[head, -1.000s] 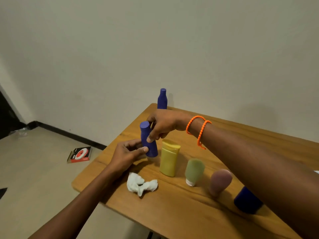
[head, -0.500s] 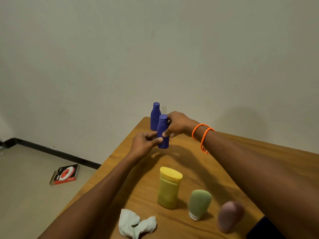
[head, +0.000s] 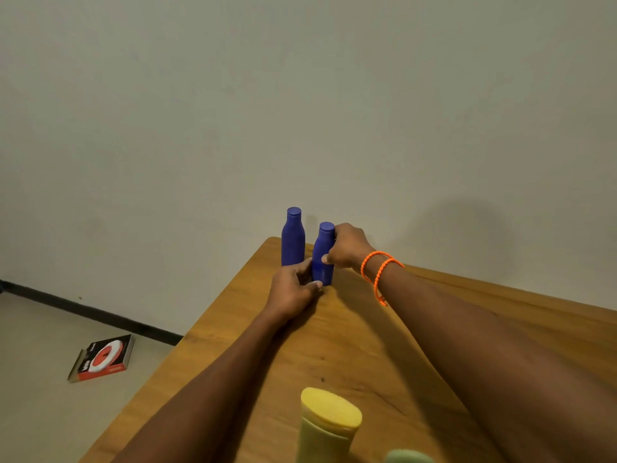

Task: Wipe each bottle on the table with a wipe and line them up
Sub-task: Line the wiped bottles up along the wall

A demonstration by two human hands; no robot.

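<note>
The smaller blue bottle (head: 323,253) stood upright at the far left corner of the table (head: 350,349), just beside a taller blue bottle (head: 292,240) that sat nearest that corner. Both hands were on the smaller one. The right hand (head: 347,245), orange bracelets (head: 379,272) at its wrist, had fingers curled round the neck and shoulder with the thumb pressed to the front. The left hand (head: 293,290) pinched the base, thumb tip against the bottom edge. The base looked to be down on the wood or as good as, though the left hand hid part of it, so I could not say for certain it was seated.

My read on progress: a row was being started at that far corner. The tall bottle looked placed and the smaller one was being set in as second. Whether either had been wiped, the view could not tell me.

Still to do: the yellow bottle (head: 329,426) stood at the near edge, well apart from the pair, and a pale green one (head: 409,457) was only just peeking in at the bottom beside it. Both looked to be waiting their turn.

The count: two blue bottles, one yellow, one green sliver, so four bottles showing. Two hands, two bracelets. No wipe in sight. Off the table, one red and white box (head: 103,359) lay on the floor by the wall.
</note>
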